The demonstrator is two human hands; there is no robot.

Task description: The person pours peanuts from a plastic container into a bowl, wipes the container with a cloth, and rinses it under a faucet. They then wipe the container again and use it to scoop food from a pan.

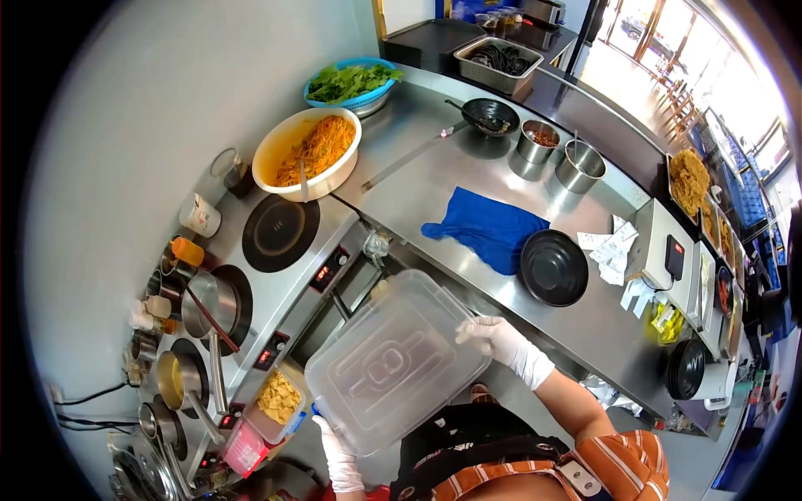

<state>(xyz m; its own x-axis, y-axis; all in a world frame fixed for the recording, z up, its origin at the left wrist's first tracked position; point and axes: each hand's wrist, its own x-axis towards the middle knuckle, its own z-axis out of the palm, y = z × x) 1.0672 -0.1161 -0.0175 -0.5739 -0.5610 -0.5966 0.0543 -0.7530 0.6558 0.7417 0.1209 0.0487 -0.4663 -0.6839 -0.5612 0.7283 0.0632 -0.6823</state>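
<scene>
Well, the lid [388, 359] lies between left hand [336, 455] and right hand [511, 347].

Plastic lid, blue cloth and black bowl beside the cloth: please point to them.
Plastic lid [391, 361]: head view, embossed middle.
Blue cloth [489, 225]: head view, middle.
Black bowl [554, 267]: head view, inner bottom.

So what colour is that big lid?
The lid is colourless: cloudy, see-through plastic. It shows best in the head view, the only one here.

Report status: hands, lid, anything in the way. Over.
Right hand grips clear lid by its right edge; left hand at its lower-left corner, grip unclear. Clear lid partly blocking view beneath. Open tub of yellow pieces close on the left.
</scene>
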